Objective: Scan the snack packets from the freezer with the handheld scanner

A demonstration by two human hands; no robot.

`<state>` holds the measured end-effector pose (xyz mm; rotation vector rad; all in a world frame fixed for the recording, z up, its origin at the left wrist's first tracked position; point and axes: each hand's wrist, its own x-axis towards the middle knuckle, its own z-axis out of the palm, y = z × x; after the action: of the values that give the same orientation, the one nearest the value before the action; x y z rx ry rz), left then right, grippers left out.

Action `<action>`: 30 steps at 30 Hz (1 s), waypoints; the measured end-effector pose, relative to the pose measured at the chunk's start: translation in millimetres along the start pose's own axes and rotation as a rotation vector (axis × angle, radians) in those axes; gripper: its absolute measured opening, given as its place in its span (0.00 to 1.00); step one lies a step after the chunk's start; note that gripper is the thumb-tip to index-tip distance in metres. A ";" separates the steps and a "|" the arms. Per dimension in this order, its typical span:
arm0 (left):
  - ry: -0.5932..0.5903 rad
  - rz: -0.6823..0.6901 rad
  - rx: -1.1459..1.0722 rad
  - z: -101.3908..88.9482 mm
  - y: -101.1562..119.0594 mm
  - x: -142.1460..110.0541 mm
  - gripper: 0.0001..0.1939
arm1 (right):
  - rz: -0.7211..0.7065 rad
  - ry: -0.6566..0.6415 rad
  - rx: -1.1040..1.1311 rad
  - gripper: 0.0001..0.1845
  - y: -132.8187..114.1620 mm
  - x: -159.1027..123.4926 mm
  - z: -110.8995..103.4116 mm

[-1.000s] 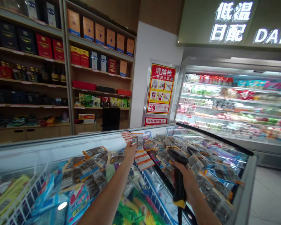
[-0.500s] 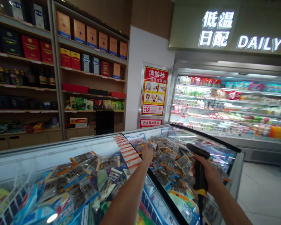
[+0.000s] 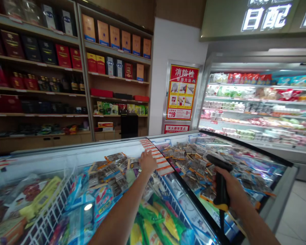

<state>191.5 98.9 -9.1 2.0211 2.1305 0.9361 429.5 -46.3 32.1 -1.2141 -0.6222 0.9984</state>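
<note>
My right hand [image 3: 232,194] is wrapped round the handle of a black barcode scanner [image 3: 220,178] with a yellow band, held upright over the right half of a chest freezer [image 3: 277,190]. My left hand [image 3: 148,161] reaches forward into the freezer's open left half and rests near the striped orange-and-white label strip [image 3: 156,158] on the glass lid's edge. Its fingers point away and are partly hidden. Dark packets with orange edges [image 3: 112,170] lie just left of it, and more of them [image 3: 188,160] fill the right half under glass.
Blue, green and yellow frozen packs [image 3: 153,217] fill wire baskets close to me. Wooden shelves of boxed goods and bottles [image 3: 66,68] stand behind the freezer. A red fire-safety poster [image 3: 182,92] hangs on the white wall. An open refrigerated case [image 3: 260,109] runs along the right.
My left hand held a packet up a second ago, then dropped over the right packets, and now sits left by the label strip with no packet showing. The scanner stayed upright in my right hand.
</note>
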 end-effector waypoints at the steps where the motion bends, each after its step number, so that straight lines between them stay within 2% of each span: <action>1: 0.006 -0.035 0.055 -2.8 -12.2 -1.3 0.22 | 0.001 -0.022 -0.002 0.11 2.5 -2.0 4.5; 3: -0.022 -0.024 0.132 -3.7 -27.9 -4.2 0.19 | 0.012 -0.054 -0.008 0.12 6.6 -5.5 14.3; 4: -0.065 0.028 0.143 -2.3 -31.0 -5.4 0.17 | 0.017 -0.063 -0.012 0.12 8.2 -7.3 19.4; 8: -0.252 0.292 0.043 8.2 -23.7 -8.0 0.14 | 0.020 -0.101 -0.027 0.13 13.9 -13.4 37.7; 13: -0.269 0.477 -0.045 17.0 -19.7 -11.6 0.14 | 0.033 -0.097 0.006 0.13 22.1 -16.2 51.0; 18: -0.340 0.572 -0.033 12.5 -26.4 -15.5 0.15 | 0.067 -0.129 0.070 0.12 25.8 -15.6 57.5; 20: -0.314 0.551 -0.040 6.2 -25.8 -16.0 0.15 | 0.075 -0.139 0.078 0.12 27.1 -14.5 58.2; 21: -0.249 0.509 -0.038 2.3 -25.3 -16.2 0.16 | 0.077 -0.144 0.076 0.11 27.9 -13.9 58.1; 23: -0.050 0.340 -0.016 -5.4 -24.9 -17.2 0.19 | 0.075 -0.158 0.074 0.11 29.7 -12.6 57.7; 25: 0.062 0.107 0.026 -10.7 -26.2 -19.2 0.23 | 0.062 -0.177 0.075 0.12 31.5 -11.5 57.9; 27: 0.019 -0.039 0.078 -12.0 -28.4 -21.3 0.28 | 0.054 -0.188 0.076 0.12 33.5 -11.0 59.4; 30: -0.082 -0.051 0.107 -7.7 -27.6 -20.0 0.32 | 0.062 -0.191 0.064 0.12 38.1 -10.9 62.4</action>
<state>166.5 78.7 -22.6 2.0030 2.2215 0.7346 361.0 -25.3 13.8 -1.0951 -0.6998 1.1874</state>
